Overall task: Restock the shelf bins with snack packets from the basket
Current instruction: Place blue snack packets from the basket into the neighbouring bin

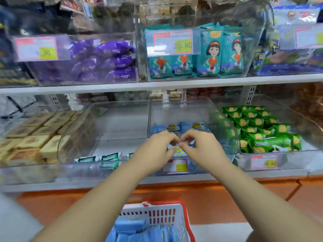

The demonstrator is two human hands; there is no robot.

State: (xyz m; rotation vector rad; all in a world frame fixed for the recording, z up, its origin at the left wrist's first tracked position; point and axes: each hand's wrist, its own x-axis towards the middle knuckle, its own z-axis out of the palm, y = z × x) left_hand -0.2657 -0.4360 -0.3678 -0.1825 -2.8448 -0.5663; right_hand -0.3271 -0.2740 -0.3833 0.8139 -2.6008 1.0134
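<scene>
The left hand (157, 145) and right hand (201, 145) pinched one blue snack packet (177, 151) between curled fingertips at the front edge of the clear bin (174, 112), probably to seat it neatly, while the basket (185, 217) below held more.

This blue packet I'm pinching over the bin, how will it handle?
Probably light: the left hand and right hand hold the blue packet by fingertips alone. Its film wrapper likely flexes and feels slick. Stood upright like the packets in the bin, it may tip.
</scene>
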